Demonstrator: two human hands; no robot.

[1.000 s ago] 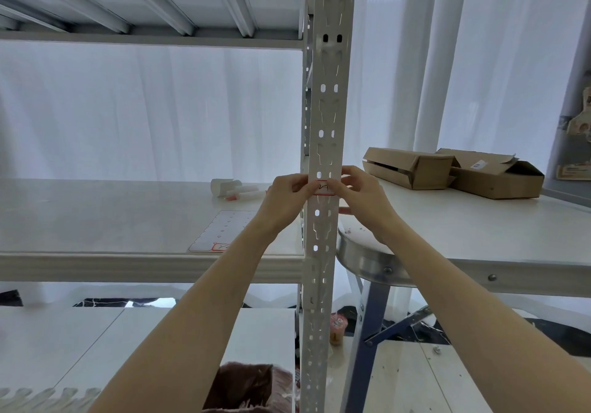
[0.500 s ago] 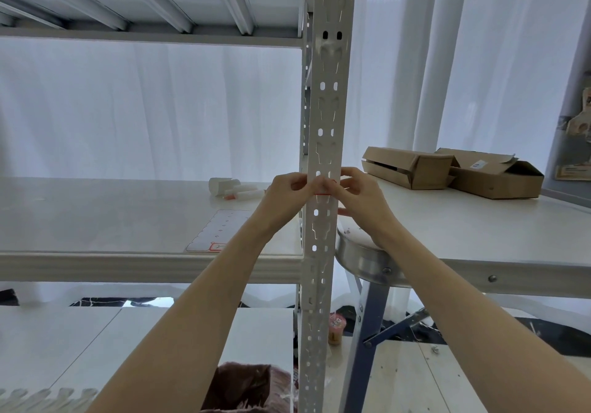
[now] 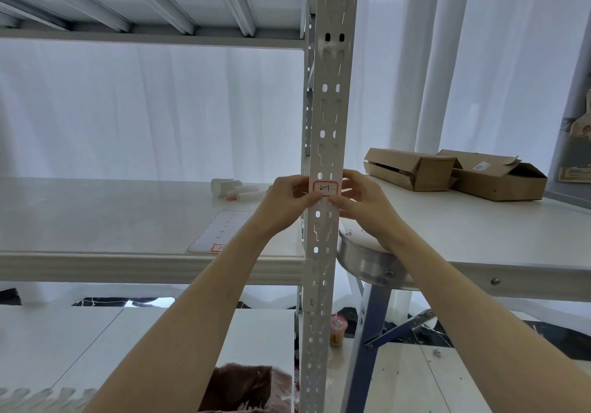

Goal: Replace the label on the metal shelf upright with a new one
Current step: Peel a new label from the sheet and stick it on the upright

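While your left hand (image 3: 286,196) and right hand (image 3: 363,196) clasp the upright (image 3: 329,108), thumb the label (image 3: 325,187) between them flat, edges last.

— What lies on the white table (image 3: 479,240) at the right?

— Two brown cardboard boxes, touching. The nearer box (image 3: 412,167) has its flap ajar; the farther box (image 3: 499,182) lies open at its right end, with a small white sticker on top.

— And on the shelf board (image 3: 96,220)?

— A small white cluster (image 3: 228,187) at the back; too small to identify.

— Lower down?

— A round metal stool (image 3: 367,264) sits against the table's edge. A small pink container (image 3: 337,329) stands on the floor beside the table's grey leg (image 3: 367,316). Something brown and crinkled (image 3: 252,387) lies at the bottom. White curtains (image 3: 144,108) hang behind everything.
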